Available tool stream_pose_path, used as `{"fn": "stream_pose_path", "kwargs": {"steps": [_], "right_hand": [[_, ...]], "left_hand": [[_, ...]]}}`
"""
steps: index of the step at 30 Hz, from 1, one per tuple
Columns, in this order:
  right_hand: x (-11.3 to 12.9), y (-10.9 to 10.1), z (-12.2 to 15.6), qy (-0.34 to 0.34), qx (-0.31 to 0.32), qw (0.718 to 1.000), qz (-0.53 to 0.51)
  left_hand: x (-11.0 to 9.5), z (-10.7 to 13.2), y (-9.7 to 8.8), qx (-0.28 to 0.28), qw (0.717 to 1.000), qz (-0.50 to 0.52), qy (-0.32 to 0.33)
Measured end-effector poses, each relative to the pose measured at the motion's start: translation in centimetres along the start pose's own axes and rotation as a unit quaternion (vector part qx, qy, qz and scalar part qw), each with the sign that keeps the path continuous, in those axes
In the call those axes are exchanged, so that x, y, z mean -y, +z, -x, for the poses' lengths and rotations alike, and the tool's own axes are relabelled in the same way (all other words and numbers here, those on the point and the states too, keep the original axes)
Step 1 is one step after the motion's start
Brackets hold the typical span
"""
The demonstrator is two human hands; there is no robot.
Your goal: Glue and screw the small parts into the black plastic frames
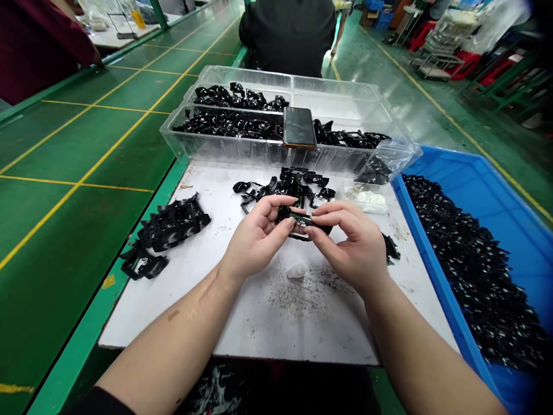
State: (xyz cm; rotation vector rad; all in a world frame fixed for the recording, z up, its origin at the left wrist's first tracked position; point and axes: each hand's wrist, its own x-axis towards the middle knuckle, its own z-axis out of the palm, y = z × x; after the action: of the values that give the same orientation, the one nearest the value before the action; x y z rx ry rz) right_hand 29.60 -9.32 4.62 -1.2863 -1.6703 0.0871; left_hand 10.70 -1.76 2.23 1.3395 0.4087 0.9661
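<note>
Between my two hands is a glossy black plastic part [302, 219], held above the white board [242, 323]. My left hand [261, 233] pinches its left end with thumb and fingers. On the right end, the thumb and fingertips of my right hand [349, 239] are closed. My fingers cover much of the part, so its full shape is hidden. Just beyond my hands lies a loose pile of black plastic parts [298, 181]. A small whitish lump [296, 271] sits on the board below the held part, with dark specks around it.
Stacked black parts [173, 225] lie at the left. Clear plastic trays [228, 148] with black parts stand at the back, a phone [299, 127] resting across their rims. On the right is a blue bin [432, 259] of black parts. A person [287, 34] sits beyond the trays.
</note>
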Motion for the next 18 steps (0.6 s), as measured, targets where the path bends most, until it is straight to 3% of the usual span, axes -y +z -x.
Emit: {"fn": "stream_pose_path", "kwargs": {"steps": [7, 18], "right_hand": [[0.06, -0.05, 0.08, -0.003, -0.013, 1.0, -0.004], [0.26, 0.04, 0.19, 0.01, -0.02, 1.0, 0.016]], "left_hand": [[-0.36, -0.37, -0.24, 0.016, 0.996, 0.072, -0.048], [-0.23, -0.28, -0.09, 0.012, 0.997, 0.063, -0.036]]}}
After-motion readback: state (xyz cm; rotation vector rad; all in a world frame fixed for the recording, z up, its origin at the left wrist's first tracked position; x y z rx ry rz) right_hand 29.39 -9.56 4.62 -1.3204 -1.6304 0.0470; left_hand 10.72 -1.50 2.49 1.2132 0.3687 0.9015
